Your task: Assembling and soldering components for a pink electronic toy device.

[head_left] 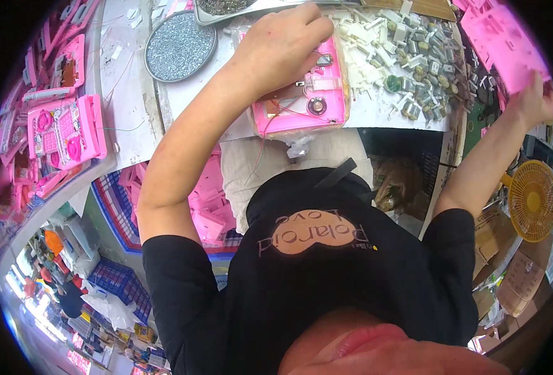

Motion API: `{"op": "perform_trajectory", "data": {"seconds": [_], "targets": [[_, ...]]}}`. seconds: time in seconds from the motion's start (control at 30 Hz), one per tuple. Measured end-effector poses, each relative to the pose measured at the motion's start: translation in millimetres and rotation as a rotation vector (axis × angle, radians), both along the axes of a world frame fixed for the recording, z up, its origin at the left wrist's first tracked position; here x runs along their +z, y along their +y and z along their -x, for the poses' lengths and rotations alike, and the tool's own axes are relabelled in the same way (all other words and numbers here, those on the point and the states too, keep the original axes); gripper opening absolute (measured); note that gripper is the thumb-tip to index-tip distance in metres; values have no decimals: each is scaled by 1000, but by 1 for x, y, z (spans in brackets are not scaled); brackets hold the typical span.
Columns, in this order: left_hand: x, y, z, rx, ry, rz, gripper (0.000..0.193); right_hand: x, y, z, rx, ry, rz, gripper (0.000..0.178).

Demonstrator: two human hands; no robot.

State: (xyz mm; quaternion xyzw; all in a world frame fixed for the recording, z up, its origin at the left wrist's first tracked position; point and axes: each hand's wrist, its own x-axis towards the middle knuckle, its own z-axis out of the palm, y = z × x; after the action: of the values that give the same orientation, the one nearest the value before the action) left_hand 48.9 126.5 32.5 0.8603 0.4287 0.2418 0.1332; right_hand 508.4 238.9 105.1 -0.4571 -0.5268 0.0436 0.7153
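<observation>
A pink plastic toy housing (pixel 294 120) lies open on a padded wrap at the table's near edge, with thin red wires and a small round speaker (pixel 317 106) inside. My left hand (pixel 286 45) is over the far part of this housing, its fingers bent and closed. Whatever those fingers pinch is hidden beneath the hand. Out at the far right, my right hand (pixel 534 103) grips the lower edge of a pink plastic panel (pixel 505 47) with cut-outs, held up off the bench.
Right of the housing are heaps of white plastic pieces (pixel 358 53) and small motors (pixel 423 69). A round tray of screws (pixel 181 47) stands to the left, beside a metal tray (pixel 226 6). Pink toy cases (pixel 64 131) pile up far left. A yellow fan (pixel 533 200) stands at right.
</observation>
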Motion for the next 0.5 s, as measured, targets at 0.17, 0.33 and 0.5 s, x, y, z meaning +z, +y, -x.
{"op": "perform_trajectory", "data": {"seconds": [0.17,0.33,0.5], "targets": [[-10,1,-7,51,78,-83,17,-13,-96,126,180,85,44,30],[-13,2,-7,77,84,-126,18,-20,-112,158,334,46,46,33],[26,-24,10,51,-255,91,35,-12,-121,174,282,-87,49,37]]}}
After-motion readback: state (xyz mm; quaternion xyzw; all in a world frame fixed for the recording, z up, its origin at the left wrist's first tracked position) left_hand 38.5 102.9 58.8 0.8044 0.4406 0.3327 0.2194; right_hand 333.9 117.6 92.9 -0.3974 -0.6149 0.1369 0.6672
